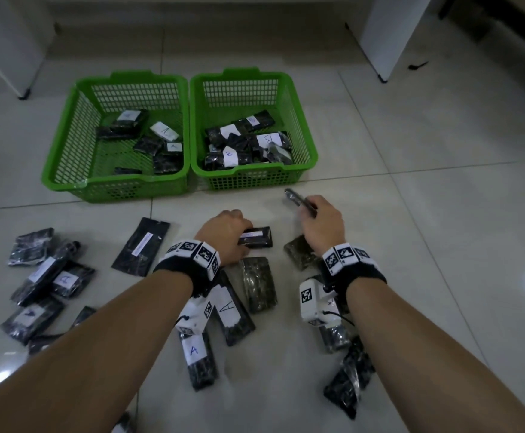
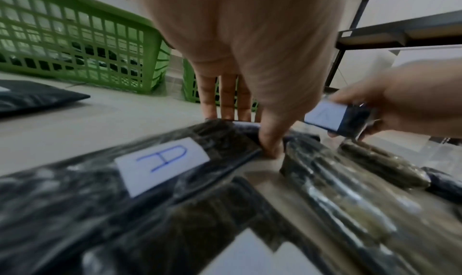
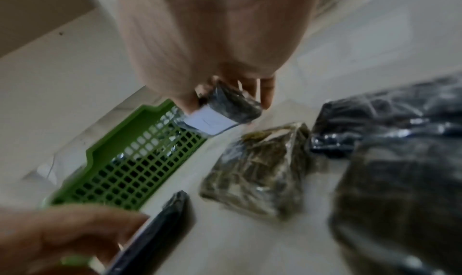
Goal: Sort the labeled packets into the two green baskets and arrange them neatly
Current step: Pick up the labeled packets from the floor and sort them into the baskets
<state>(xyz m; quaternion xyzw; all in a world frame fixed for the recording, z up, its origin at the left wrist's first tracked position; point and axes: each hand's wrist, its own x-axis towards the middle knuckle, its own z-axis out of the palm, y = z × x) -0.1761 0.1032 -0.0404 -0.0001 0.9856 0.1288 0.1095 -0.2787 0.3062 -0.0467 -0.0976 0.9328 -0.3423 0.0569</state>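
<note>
The left hand [image 1: 228,237] pinches a dark packet [image 1: 256,236] on the floor; the right hand [image 1: 322,225] grips a lifted packet [image 1: 298,201] near the right basket [image 1: 304,126].

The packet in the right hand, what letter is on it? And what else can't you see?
- Held packet in the right hand: right wrist view blurs its label, head view shows it edge-on. Letter unreadable.
- Packet under the left hand: label too small in the head view, fingers cover its left end.
- Packet at the head view's bottom edge: cut off.
- Right basket: the lower packets' labels are buried.
</note>
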